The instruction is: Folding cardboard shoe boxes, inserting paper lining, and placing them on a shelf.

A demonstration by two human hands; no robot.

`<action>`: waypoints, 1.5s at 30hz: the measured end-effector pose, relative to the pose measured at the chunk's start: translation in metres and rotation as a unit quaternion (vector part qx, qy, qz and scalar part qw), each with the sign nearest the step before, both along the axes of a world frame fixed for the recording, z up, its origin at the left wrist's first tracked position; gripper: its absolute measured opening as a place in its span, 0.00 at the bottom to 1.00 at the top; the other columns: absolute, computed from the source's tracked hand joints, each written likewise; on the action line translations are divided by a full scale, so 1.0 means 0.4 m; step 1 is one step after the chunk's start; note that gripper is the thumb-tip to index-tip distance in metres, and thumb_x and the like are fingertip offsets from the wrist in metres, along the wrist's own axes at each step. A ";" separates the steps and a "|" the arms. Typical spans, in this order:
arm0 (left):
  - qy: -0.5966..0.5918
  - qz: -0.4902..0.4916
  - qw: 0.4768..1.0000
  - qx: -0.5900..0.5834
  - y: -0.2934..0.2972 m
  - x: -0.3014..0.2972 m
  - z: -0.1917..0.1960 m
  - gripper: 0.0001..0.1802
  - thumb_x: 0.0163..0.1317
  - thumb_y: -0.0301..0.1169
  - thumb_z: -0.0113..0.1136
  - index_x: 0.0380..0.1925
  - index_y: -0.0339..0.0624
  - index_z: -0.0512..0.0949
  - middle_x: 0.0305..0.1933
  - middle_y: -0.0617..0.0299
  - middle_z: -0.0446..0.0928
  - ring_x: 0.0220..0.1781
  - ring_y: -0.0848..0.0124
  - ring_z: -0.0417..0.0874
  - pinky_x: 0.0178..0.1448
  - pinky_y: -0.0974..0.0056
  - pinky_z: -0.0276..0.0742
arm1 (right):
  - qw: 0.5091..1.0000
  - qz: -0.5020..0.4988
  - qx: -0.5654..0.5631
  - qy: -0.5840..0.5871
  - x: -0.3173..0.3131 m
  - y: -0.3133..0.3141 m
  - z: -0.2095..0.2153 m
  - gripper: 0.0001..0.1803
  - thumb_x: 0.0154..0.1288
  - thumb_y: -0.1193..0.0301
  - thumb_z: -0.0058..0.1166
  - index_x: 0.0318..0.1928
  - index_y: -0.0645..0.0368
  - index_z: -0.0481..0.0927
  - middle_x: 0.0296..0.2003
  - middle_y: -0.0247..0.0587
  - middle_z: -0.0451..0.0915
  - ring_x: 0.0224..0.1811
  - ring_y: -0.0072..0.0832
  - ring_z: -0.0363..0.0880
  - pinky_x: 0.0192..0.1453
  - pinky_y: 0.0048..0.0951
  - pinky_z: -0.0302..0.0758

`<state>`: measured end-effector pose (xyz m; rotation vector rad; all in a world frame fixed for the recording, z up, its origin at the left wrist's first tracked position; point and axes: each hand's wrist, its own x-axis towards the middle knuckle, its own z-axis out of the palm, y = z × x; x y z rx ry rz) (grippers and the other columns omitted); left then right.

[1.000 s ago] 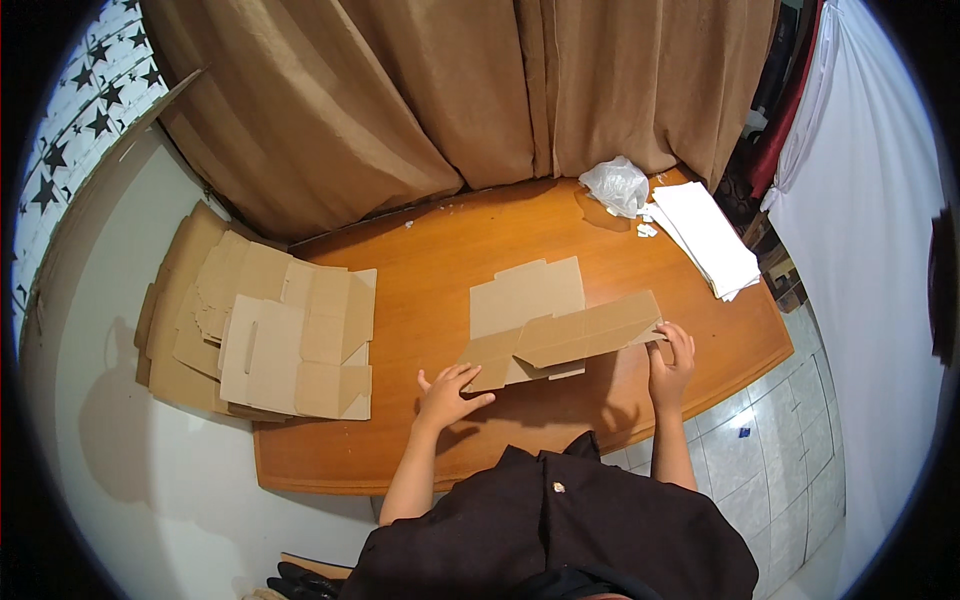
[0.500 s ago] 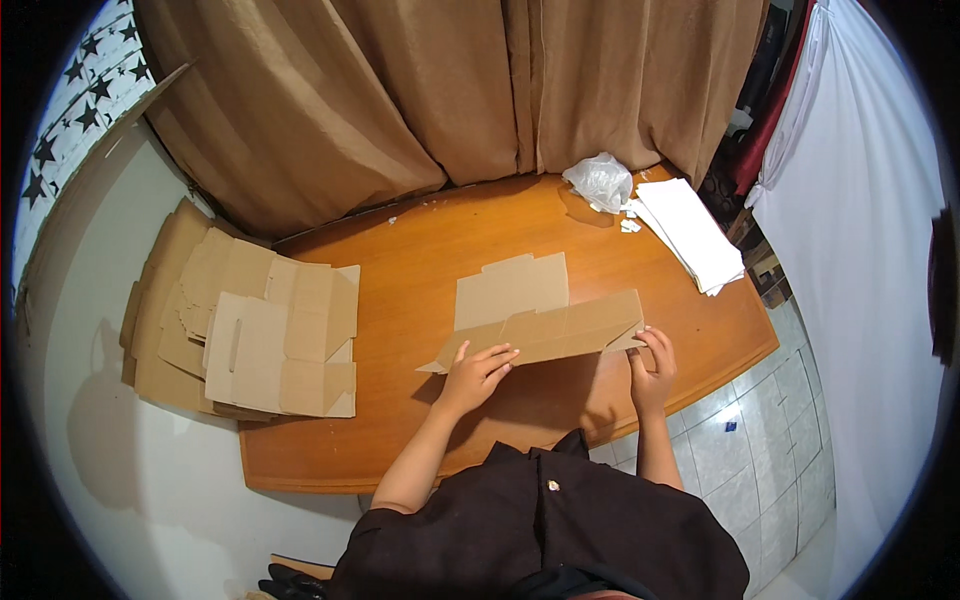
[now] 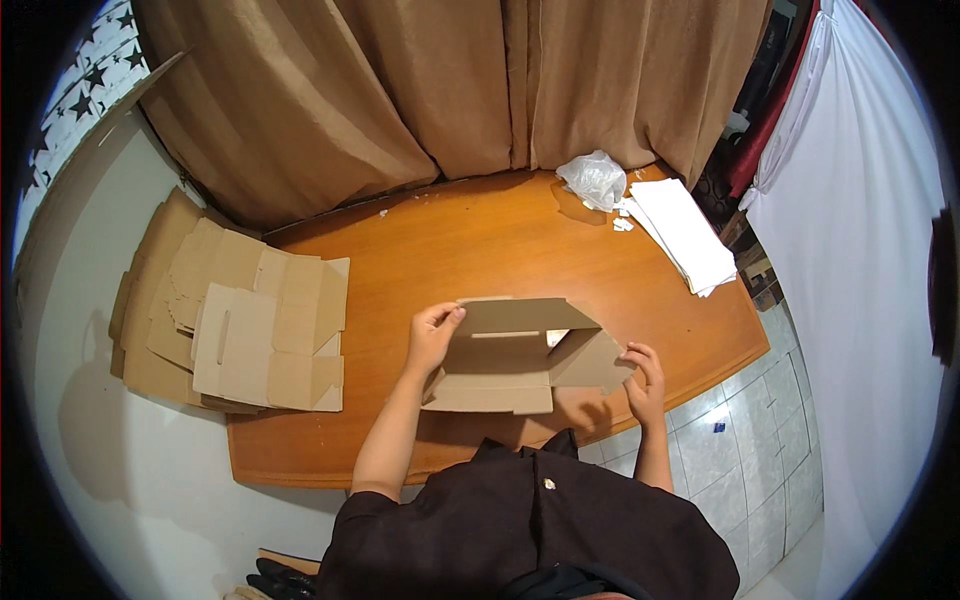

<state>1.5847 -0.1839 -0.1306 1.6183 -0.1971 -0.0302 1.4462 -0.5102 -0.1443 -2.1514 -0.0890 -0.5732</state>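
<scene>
A partly folded brown cardboard box (image 3: 490, 355) stands near the front edge of the table, its inside facing me. One panel rises at the far side, with a long slot in it, and a flap lies toward me. My left hand (image 3: 432, 335) pinches the upper left corner of the raised panel between thumb and fingers. At the other end, my right hand (image 3: 643, 375) grips the edge of the angled right side flap (image 3: 592, 360). A gap at the fold beside that flap lets light through.
Flattened cardboard boxes (image 3: 235, 350) are piled at the left, against the wall. A crumpled clear plastic bag (image 3: 595, 182), white scraps (image 3: 622, 224) and a stack of white sheets (image 3: 685, 235) lie at the back right of the wooden table (image 3: 400, 240). Brown curtains (image 3: 430, 80) hang behind.
The cardboard has turned so its inside now faces me, with the panels bent up. My left hand moved up and left to the panel's corner; my right hand holds the side flap.
</scene>
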 end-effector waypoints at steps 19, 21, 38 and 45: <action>-0.046 -0.136 0.967 -0.209 -0.088 -0.207 -0.072 0.06 0.60 0.25 0.58 0.37 0.38 0.80 0.48 0.59 0.71 0.58 0.64 0.68 0.64 0.59 0.60 | 0.832 0.040 0.513 0.207 0.221 0.036 -0.200 0.23 0.68 0.54 0.39 0.51 0.60 0.66 0.42 0.43 0.72 0.43 0.26 0.69 0.46 0.28 0.66; -0.060 -0.108 0.972 -0.198 -0.065 -0.199 -0.087 0.06 0.60 0.26 0.59 0.36 0.38 0.80 0.47 0.59 0.71 0.57 0.64 0.69 0.64 0.59 0.61 | 0.839 0.023 0.494 0.225 0.216 0.021 -0.222 0.21 0.68 0.54 0.39 0.47 0.60 0.70 0.38 0.43 0.74 0.38 0.25 0.71 0.42 0.27 0.67; -0.112 0.154 0.978 0.083 -0.009 -0.010 -0.095 0.23 0.58 0.41 0.61 0.47 0.37 0.75 0.57 0.53 0.65 0.62 0.60 0.65 0.65 0.59 0.60 | 0.914 -0.222 0.130 0.313 0.122 -0.045 -0.584 0.21 0.61 0.56 0.42 0.28 0.56 0.82 0.35 0.47 0.79 0.48 0.46 0.69 0.53 0.57 0.55; -0.112 -0.093 0.983 0.113 0.053 -0.080 -0.143 0.47 0.44 0.53 0.65 0.62 0.42 0.62 0.67 0.46 0.52 0.69 0.53 0.55 0.69 0.52 0.52 | 0.879 -0.300 -0.007 0.370 0.129 0.027 -0.459 0.22 0.62 0.53 0.40 0.43 0.53 0.80 0.48 0.45 0.74 0.54 0.48 0.64 0.55 0.57 0.54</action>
